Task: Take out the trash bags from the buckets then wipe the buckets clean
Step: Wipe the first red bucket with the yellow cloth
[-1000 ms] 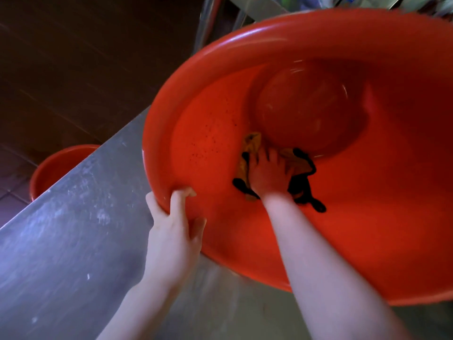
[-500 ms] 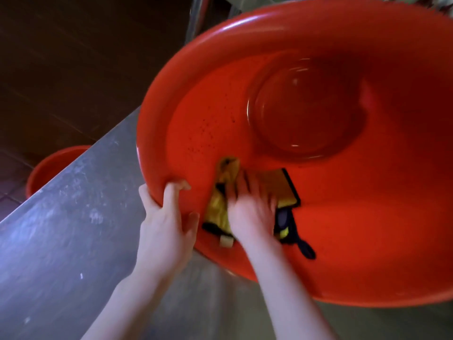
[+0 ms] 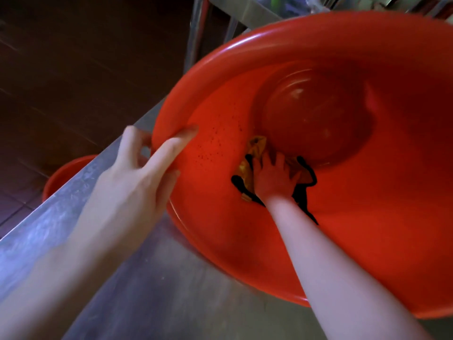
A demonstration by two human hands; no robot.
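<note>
Head view: left hand (image 3: 137,177) grips red bucket (image 3: 269,45) at rim; right hand (image 3: 274,179), spread, presses yellow cloth (image 3: 256,146) inside.

Setting: probably the back room of a commercial kitchen, or a wash-up area.
Evidence: scuffed stainless-steel worktop (image 3: 147,278); steel frame legs (image 3: 196,33) of another bench or rack behind it, with blurred items on top; dark tiled floor (image 3: 61,69); large red bucket (image 3: 367,229) tipped on the worktop; second red bucket (image 3: 66,175) on the floor beside the worktop's edge.
</note>
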